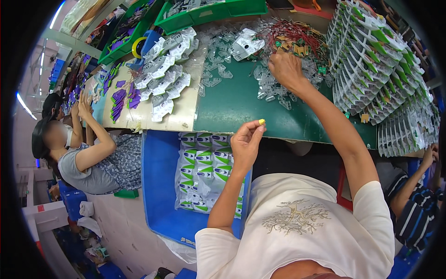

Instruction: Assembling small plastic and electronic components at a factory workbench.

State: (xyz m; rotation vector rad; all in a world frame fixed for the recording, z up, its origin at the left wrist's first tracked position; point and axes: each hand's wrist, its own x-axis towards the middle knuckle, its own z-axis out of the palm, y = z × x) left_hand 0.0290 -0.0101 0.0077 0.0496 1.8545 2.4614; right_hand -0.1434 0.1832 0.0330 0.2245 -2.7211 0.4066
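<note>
My right hand reaches over the far part of the green mat, fingers curled downward at a heap of small tan circuit boards with red wires. Whatever its fingertips hold is hidden. Close to the bench's front edge is my left hand, raised with curled fingers, thumb and forefinger close together. A small yellow cap or piece shows at a fingertip; I cannot tell whether it is worn or held. Clear plastic parts lie loose below my right hand. Beyond them rests a white plastic housing.
Tall stacks of grey-white housings stand at right. More housings and purple pieces lie left. A blue bin with white-and-green packed items sits below the bench edge. Green trays stand behind. A co-worker works at left.
</note>
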